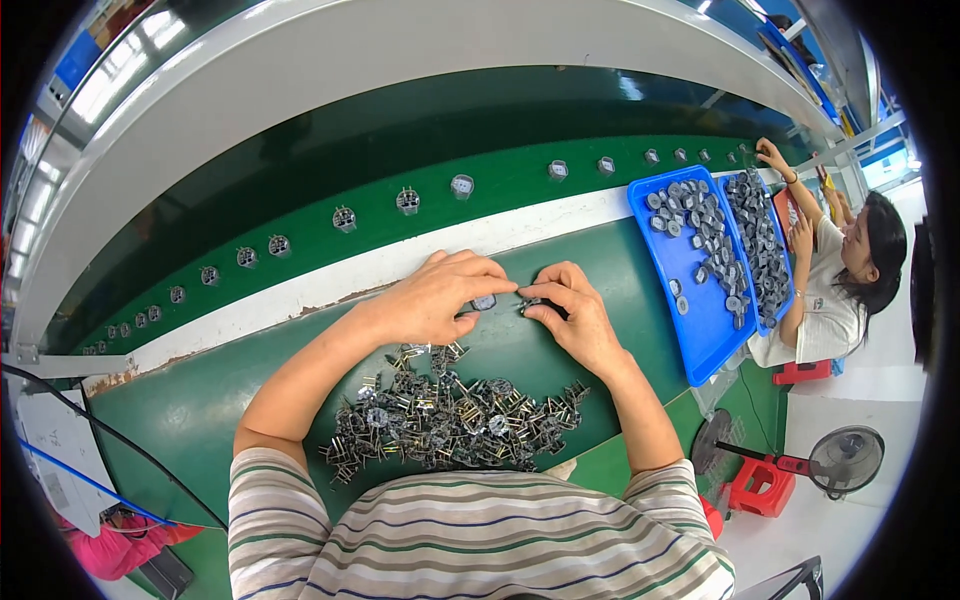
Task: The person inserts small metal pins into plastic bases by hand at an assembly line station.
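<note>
My left hand (440, 297) is closed with its fingertips around a small grey plug housing (484, 302), partly hidden by the fingers. Just right of it, my right hand (578, 318) pinches a small dark part with metal pins (527, 304). The fingertips of both hands almost meet above the green worktop (200, 420). Between my forearms and my striped shirt lies a heap of dark plug inserts with metal prongs (450, 420).
Beyond a white ledge (300, 318), a green conveyor belt (510, 178) carries spaced plug parts. Two blue trays (702, 345) of grey round caps stand at the right. A co-worker (825, 290) reaches toward the belt. A fan (845, 462) and red stool (760, 488) stand lower right.
</note>
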{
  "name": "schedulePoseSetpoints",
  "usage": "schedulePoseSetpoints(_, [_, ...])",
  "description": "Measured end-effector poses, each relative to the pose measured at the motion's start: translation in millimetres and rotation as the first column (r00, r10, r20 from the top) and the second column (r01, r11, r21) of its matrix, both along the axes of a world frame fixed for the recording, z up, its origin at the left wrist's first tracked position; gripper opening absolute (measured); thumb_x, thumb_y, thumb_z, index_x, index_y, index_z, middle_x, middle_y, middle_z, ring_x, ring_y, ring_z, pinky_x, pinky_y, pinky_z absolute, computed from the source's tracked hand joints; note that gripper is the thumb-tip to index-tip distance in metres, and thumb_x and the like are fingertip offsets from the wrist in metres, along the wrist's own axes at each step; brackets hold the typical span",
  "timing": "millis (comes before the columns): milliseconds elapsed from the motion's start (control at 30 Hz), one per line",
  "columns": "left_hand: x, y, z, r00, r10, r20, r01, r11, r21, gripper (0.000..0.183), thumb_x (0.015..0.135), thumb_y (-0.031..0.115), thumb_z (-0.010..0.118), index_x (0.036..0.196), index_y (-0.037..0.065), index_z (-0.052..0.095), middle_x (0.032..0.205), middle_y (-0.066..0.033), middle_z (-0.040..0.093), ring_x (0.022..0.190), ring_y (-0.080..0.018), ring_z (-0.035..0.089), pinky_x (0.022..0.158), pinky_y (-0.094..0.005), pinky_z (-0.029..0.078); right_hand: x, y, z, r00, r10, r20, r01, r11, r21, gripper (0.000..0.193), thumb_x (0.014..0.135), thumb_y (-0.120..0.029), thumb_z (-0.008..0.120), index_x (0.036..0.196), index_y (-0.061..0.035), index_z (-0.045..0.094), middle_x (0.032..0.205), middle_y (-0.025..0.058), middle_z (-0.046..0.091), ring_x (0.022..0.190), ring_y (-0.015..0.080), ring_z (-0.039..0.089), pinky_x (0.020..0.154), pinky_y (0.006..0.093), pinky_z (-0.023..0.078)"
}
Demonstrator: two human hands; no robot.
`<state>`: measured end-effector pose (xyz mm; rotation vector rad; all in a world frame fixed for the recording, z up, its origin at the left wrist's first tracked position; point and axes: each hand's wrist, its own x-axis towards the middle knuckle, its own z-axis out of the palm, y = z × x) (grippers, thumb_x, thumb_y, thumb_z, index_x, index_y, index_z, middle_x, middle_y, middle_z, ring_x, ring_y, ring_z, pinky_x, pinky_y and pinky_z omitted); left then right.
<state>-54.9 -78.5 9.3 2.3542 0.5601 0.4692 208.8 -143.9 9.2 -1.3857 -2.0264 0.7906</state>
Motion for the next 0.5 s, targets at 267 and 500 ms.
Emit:
schedulePoseSetpoints(267, [5, -6, -11, 0.967, 0.252, -0.032, -0.252, 0.968, 0.0, 0.042, 0.078, 0.023, 0.09, 0.111, 0.007, 0.068, 0.105, -0.0071, 0.063, 0.11, -0.029, 0.06, 0.099, -0.0438, 0.045, 6, 3, -1, 0.996, 0.036, 0.086, -0.044, 0.994, 0.096, 0.026, 0.086, -0.002, 0.081, 0.112, -0.0061, 0.079, 0.109, 0.0077, 0.067, 0.097, 0.0229, 0.064, 0.078, 0.0347, 0.053])
schedulePoseSetpoints(500, [4, -7, -13, 0.969, 0.246, 0.034, -0.244, 0.969, -0.038, 0.041, 0.077, 0.021, 0.09, 0.11, 0.009, 0.068, 0.105, -0.0069, 0.064, 0.107, -0.0289, 0.06, 0.098, -0.0432, 0.045, 0, 6, 8, 0.997, -0.076, -0.015, 0.073, 0.986, -0.152, 0.013, 0.085, -0.002, 0.082, 0.097, -0.0037, 0.078, 0.095, 0.0093, 0.066, 0.092, 0.024, 0.065, 0.073, 0.0343, 0.052])
